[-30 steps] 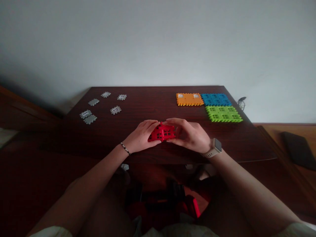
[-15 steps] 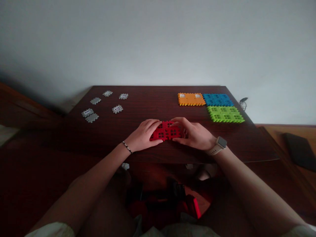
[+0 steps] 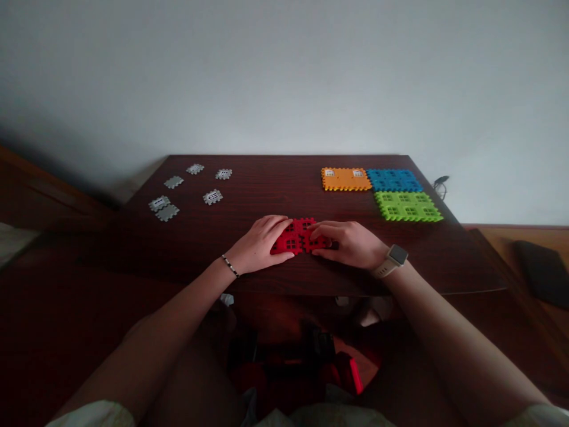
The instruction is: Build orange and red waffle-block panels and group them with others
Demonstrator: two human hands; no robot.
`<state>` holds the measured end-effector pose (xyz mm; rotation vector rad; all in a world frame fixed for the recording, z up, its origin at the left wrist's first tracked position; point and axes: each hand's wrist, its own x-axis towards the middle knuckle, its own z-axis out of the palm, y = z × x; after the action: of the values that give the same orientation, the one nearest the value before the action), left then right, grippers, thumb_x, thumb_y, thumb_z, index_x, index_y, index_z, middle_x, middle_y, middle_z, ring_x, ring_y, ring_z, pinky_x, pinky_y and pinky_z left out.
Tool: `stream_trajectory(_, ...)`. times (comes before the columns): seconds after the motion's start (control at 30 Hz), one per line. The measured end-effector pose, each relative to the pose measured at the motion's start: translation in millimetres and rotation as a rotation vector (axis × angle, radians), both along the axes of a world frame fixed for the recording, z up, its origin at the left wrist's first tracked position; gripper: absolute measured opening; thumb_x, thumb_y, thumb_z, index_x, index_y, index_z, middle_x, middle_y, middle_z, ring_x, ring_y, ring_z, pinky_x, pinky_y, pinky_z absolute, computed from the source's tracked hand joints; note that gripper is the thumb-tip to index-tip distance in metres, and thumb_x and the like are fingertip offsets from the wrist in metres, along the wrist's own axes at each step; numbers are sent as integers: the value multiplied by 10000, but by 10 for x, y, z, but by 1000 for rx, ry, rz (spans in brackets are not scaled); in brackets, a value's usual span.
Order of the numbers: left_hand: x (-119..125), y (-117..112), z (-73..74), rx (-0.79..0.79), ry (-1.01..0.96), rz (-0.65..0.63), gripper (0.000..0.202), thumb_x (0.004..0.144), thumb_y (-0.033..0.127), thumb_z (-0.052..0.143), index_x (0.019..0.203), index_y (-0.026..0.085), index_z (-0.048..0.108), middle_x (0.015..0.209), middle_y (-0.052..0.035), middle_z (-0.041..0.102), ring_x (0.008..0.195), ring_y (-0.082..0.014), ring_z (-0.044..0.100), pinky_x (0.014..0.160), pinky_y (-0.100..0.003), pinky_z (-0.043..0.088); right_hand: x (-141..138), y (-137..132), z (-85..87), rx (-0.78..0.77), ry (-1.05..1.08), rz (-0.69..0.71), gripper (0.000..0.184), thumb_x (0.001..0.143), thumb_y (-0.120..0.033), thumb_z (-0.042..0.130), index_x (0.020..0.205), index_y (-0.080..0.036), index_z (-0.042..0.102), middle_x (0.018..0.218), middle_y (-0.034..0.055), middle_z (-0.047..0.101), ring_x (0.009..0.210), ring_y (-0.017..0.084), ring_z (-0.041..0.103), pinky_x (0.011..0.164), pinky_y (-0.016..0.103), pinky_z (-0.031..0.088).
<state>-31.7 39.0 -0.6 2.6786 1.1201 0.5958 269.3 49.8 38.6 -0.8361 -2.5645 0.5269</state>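
Observation:
A red toothed-edge panel of joined square tiles (image 3: pixel 297 236) lies flat on the dark wooden table (image 3: pixel 275 196), near its front edge. My left hand (image 3: pixel 259 245) grips its left side with curled fingers, thumb under the near edge. My right hand (image 3: pixel 348 243), with a watch on the wrist, presses on its right side and covers that part. Both hands touch the panel.
An orange panel (image 3: pixel 345 178), a blue panel (image 3: pixel 393 179) and a green panel (image 3: pixel 408 206) lie joined at the back right. Several loose grey tiles (image 3: pixel 212 196) are scattered at the back left. A dark flat object (image 3: pixel 543 270) sits on the right ledge.
The red piece was folded and raised between my hands a second ago; it now lies spread flat on the table, with both hands lowered onto it.

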Motion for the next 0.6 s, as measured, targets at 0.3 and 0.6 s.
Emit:
stream_trajectory(0.3,8,1,6,-2,-5,0,766,977,524,734,1613,209,445,1568,-191,546,1484,-372,515,1272,-594,432,-25,-4,-10,-15,-17,20,211,998,-399,749,1161,-267,773,1169,90,811,989,266,787,880,377,610)
stream_trajectory(0.6,14,-2,9,-1,-10,1,759,969,511,747,1604,213,455,1565,-186,548,1487,-369,513,1274,-587,429,-38,14,-21,-13,-8,26,221,1008,-420,738,1165,-266,767,1171,91,810,987,263,786,876,377,612)
